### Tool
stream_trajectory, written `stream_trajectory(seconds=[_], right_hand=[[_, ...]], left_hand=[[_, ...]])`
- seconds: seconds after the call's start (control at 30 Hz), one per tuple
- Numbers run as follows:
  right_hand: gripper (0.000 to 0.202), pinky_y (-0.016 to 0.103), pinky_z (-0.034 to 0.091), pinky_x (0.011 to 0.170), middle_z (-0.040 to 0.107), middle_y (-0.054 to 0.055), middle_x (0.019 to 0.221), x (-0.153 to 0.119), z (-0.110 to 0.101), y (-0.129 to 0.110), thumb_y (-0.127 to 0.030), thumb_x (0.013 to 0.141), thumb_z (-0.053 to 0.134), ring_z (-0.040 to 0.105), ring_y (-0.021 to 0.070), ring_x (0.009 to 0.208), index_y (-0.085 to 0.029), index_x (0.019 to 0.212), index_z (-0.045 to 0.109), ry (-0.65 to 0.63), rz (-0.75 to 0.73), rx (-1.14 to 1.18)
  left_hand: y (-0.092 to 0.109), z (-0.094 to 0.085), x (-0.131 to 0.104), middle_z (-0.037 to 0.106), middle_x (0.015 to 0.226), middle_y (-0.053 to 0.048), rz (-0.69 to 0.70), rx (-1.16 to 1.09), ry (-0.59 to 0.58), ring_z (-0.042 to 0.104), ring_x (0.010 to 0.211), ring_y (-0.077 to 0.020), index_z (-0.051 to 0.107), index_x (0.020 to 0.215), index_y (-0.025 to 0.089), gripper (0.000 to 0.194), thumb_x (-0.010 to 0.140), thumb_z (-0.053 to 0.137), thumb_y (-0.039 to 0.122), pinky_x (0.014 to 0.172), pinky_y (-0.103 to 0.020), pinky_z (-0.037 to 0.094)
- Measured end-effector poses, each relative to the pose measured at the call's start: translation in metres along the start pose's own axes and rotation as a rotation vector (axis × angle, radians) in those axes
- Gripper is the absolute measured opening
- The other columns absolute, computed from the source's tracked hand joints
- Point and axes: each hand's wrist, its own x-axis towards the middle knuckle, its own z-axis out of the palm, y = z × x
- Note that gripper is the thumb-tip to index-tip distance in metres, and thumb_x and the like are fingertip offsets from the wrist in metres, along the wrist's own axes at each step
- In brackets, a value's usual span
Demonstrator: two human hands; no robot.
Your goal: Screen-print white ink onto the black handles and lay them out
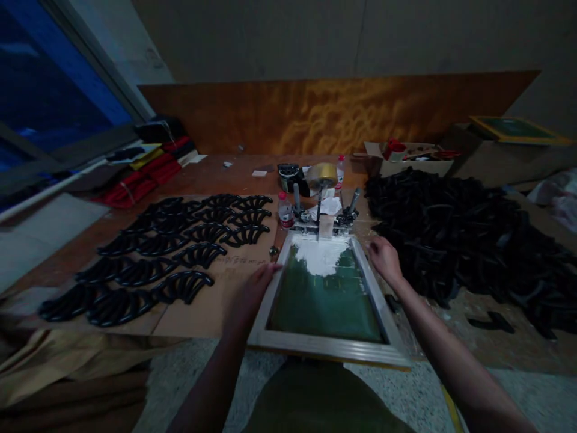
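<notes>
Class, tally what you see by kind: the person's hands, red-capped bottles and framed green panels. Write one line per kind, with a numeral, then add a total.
Left hand, right hand: 2
Near bottle, far bottle: 2
Near panel, far panel: 2
Total: 6
</notes>
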Motion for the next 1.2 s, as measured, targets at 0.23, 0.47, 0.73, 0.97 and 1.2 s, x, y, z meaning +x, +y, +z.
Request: stream_trajectory(seconds=[0.23,0.47,0.73,0.97,1.2], right_hand=[[0.035,0.034,0.043,0.096,0.059,0.016,0.124,0.056,0.021,-0.086,-0.015,0.086,0.055,0.052,0.0253,0.117,-0.013,0.120,0.059,-0.256,-0.294,-0.201],[0.020,0.029,0.042,0.085,0.065,0.015,0.101,0.022,0.035,-0.096,-0.011,0.086,0.049,0.057,0.0237,0.099,-0.010,0.098,0.064,-0.481,-0.388,-0.368],[0.020,0.030,0.041,0.080,0.063,0.008,0.091,-0.008,0.019,-0.092,-0.008,0.075,0.055,0.054,0.0216,0.091,-0.016,0.090,0.063,-0.602,-0.672,-0.113],[0.024,0.033,0.041,0.082,0.061,0.012,0.096,-0.031,0.035,-0.082,-0.005,0.080,0.048,0.051,0.0238,0.093,-0.014,0.097,0.063,-0.416,-0.659,-0.106],[0.042,0.028,0.043,0.077,0.065,0.008,0.105,0.030,0.021,-0.094,-0.025,0.090,0.056,0.059,0.0219,0.093,-0.022,0.132,0.054,-0.367,-0.371,-0.117]], left_hand=[[-0.045,0.029,-0.009,0.054,0.144,-0.006,-0.047,-0.086,-0.076,0.046,0.136,-0.0252,0.052,0.138,0.023,0.056,0.086,0.052,0.042,0.114,-0.040,0.035],[-0.072,0.036,0.000,0.064,0.132,-0.011,-0.131,-0.151,-0.087,0.058,0.123,-0.0270,0.049,0.139,0.018,0.061,0.086,0.053,0.046,0.107,-0.042,0.043],[-0.068,0.035,-0.002,0.071,0.117,-0.009,-0.155,-0.259,-0.054,0.063,0.115,-0.0283,0.057,0.129,0.022,0.053,0.081,0.062,0.044,0.098,-0.043,0.050],[-0.054,0.035,-0.006,0.070,0.121,-0.010,-0.186,-0.317,-0.042,0.064,0.113,-0.0293,0.056,0.129,0.021,0.056,0.079,0.064,0.043,0.098,-0.045,0.050],[-0.016,0.017,-0.009,0.069,0.123,-0.009,-0.109,-0.189,-0.029,0.058,0.123,-0.0304,0.068,0.115,0.022,0.042,0.076,0.065,0.039,0.104,-0.043,0.045]])
